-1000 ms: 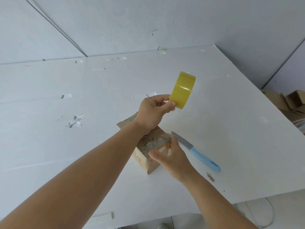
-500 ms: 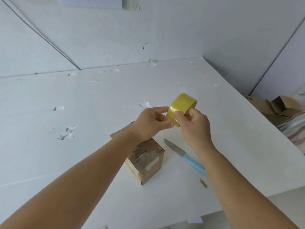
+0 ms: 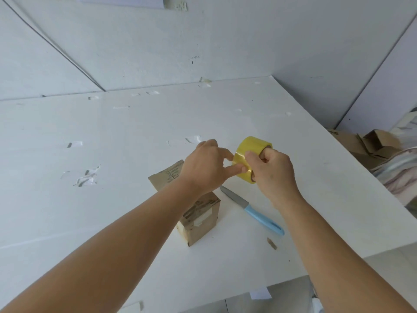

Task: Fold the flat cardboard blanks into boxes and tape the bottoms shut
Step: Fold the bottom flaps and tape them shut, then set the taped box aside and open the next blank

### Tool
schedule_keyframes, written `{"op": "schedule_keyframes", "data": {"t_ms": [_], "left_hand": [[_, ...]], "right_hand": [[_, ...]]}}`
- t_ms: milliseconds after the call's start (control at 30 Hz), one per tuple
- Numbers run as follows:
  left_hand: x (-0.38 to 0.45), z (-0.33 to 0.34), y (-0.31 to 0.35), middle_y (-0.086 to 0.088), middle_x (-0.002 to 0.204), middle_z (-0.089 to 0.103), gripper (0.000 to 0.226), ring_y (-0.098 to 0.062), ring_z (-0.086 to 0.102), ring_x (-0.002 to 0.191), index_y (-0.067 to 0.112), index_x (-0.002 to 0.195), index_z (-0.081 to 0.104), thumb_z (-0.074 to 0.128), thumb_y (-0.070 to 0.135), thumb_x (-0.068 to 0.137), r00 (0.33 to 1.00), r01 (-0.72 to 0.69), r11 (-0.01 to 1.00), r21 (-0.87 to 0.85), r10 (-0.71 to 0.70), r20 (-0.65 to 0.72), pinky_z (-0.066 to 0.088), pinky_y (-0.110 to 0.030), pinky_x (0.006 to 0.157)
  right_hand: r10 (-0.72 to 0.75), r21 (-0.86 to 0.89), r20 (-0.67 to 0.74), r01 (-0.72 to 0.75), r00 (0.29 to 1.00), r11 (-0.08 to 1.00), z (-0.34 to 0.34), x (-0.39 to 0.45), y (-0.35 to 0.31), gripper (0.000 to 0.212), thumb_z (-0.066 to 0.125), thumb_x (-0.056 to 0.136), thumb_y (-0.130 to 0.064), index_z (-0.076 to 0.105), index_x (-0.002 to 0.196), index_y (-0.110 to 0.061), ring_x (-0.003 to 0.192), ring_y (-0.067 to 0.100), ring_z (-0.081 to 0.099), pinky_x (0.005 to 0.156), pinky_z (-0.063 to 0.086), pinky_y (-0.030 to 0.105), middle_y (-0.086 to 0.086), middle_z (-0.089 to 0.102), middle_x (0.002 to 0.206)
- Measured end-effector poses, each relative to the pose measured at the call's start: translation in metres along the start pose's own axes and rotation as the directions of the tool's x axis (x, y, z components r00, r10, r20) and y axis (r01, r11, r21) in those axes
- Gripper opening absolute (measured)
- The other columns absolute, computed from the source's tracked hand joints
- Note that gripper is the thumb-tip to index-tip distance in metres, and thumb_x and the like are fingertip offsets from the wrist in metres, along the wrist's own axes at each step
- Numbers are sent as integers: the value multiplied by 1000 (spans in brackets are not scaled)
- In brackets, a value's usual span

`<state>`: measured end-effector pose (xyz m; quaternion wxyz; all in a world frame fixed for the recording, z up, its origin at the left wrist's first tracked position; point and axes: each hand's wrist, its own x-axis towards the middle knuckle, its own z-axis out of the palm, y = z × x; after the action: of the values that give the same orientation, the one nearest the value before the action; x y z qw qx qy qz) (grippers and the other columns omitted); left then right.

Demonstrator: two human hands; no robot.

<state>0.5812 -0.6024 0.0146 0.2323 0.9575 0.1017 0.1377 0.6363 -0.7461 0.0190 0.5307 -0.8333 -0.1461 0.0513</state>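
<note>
The yellow tape roll (image 3: 248,154) is gripped by the right hand (image 3: 274,170), fingers hooked through its core, while its face is pinched by the left hand (image 3: 206,168). The folded box (image 3: 199,219) is stood on the desk (image 3: 112,199) below both hands, under the left wrist.

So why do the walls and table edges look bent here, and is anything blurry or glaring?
Head view: the wide-angle lens bows the table edges and wall seams. Lighting is soft and even, with only faint shadows beside the cardboard box and knife. No harsh glare; the yellow tape roll has a mild sheen. The left hand and right hand look slightly soft.
</note>
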Motion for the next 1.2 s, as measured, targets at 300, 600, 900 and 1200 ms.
{"op": "schedule_keyframes", "data": {"t_ms": [300, 600, 900, 1200], "left_hand": [[-41, -8, -1, 9, 88, 43, 45, -14, 44, 94, 24, 100, 53, 58, 63, 78, 999, -47, 981, 189, 47, 0, 33, -26, 74], [-110, -16, -33, 13, 128, 47, 59, -13, 37, 118, 26, 131, 54, 75, 29, 76, 998, -35, 998, -54, 37, 41, 32, -26, 103], [-138, -7, -46, -12, 158, 7, 105, -21, -4, 147, 15, 150, 14, 42, 80, 73, 977, 110, 984, -137, -132, -167, 4, -38, 117], [-143, 4, -42, 17, 158, 8, 73, -5, 13, 145, 53, 141, -6, 49, 44, 94, 963, 230, 662, -713, -260, 69, 36, -23, 107]], "right_hand": [[-164, -482, 41, 163, 986, 861, 0, 2, 39, 19, 49, 90, -20, 46, 73, -12, 74, 26, 46, 60, 33, 32, 7, 52, 78], [84, -885, 202, 144, 976, 443, -5, -5, 106, 24, 44, 92, -24, 61, 109, -26, 114, 28, 46, 88, 34, 35, 6, 55, 115], [-137, -99, 433, 198, 891, 975, 42, -42, 22, 71, 51, 89, -50, 21, 149, -27, 134, 8, 35, 102, 29, 24, -8, 36, 148], [-67, -59, 434, 103, 899, 993, 74, -62, 19, 44, 33, 100, -29, 36, 144, -33, 92, 4, 51, 81, 40, 22, -6, 63, 112]]}}
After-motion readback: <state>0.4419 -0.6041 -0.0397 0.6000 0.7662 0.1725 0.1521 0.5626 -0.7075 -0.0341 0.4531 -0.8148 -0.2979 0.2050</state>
